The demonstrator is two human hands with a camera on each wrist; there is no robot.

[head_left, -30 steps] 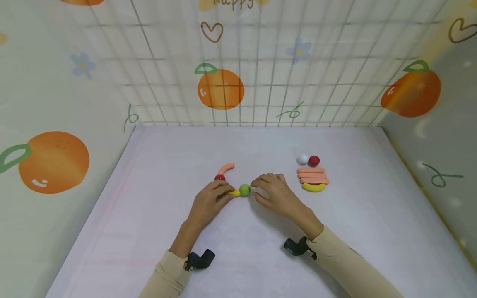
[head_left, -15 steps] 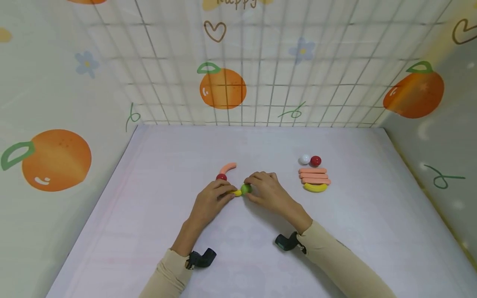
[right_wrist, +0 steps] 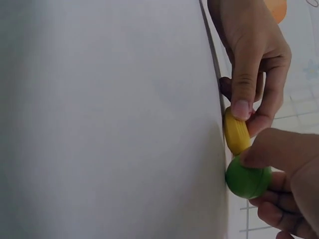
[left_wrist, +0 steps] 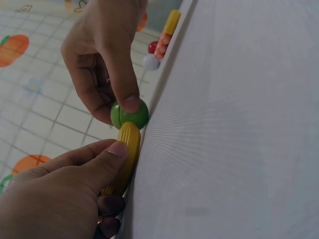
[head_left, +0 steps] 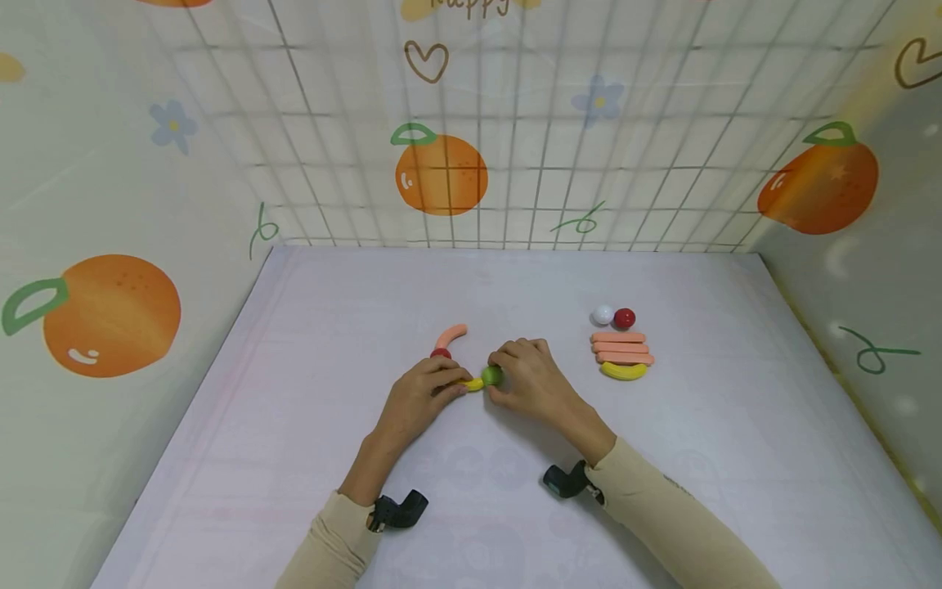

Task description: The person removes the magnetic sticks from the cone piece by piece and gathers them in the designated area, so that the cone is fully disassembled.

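My left hand [head_left: 421, 396] pinches a ridged yellow curved toy stick [left_wrist: 130, 144] between thumb and fingers. My right hand [head_left: 536, 383] grips a green ball [right_wrist: 247, 178], thumb on one side and fingertips on the other. In both wrist views the stick's end meets the ball. Just beyond the left fingers lies a red ball [head_left: 441, 353], partly hidden by them, with a curved pink stick [head_left: 451, 334] running from it up and to the right.
Right of the hands, several straight pink sticks [head_left: 621, 348] lie side by side above a yellow curved stick [head_left: 623, 372]. Behind them sit a white ball [head_left: 603, 315] and a dark red ball [head_left: 624, 318]. A printed curtain with a grid [head_left: 515, 180] borders the pale tabletop [head_left: 331, 311].
From beside the green ball, my right hand has moved left and taken hold of it. Ball and yellow stick have since shifted slightly right, the left hand still pinching the stick.
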